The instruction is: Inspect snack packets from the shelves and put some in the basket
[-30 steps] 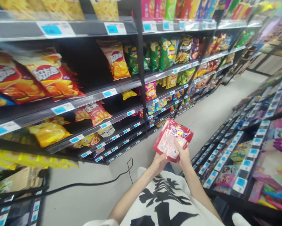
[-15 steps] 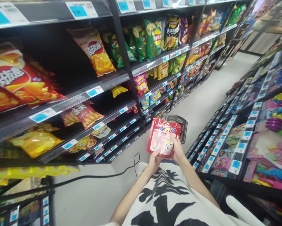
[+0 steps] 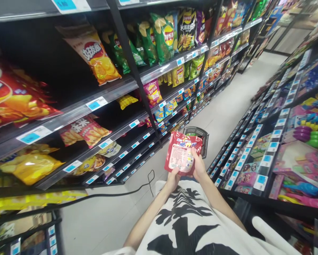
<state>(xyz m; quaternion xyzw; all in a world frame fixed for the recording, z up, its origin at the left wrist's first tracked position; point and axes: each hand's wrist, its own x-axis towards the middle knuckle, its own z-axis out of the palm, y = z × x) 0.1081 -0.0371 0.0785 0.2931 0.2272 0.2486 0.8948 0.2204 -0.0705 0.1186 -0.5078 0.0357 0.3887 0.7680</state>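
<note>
A red snack bag (image 3: pixel 180 156) with a pale printed label and barcode is held in front of my body, label side up. My left hand (image 3: pixel 172 180) grips its lower edge, the thumb lying on the label. On the bag's right side, my right hand (image 3: pixel 198 165) is closed with the thumb across the front; the fingers of both hands are hidden behind the bag. Beyond the bag a dark shopping basket (image 3: pixel 204 142) stands at floor level, partly covered by it, with something green inside.
Snack shelves (image 3: pixel 113 94) line the left, holding an orange chip bag (image 3: pixel 99 58) and green chip bags (image 3: pixel 162 37). Toy shelves (image 3: pixel 266 166) run along the right. Between them the aisle floor (image 3: pixel 222 102) leads away. A black cable (image 3: pixel 116 194) crosses at lower left.
The view has shifted slightly, so the left shelves sit further left and more of the basket shows. Both hands keep their hold on the red bag, which has barely moved.
</note>
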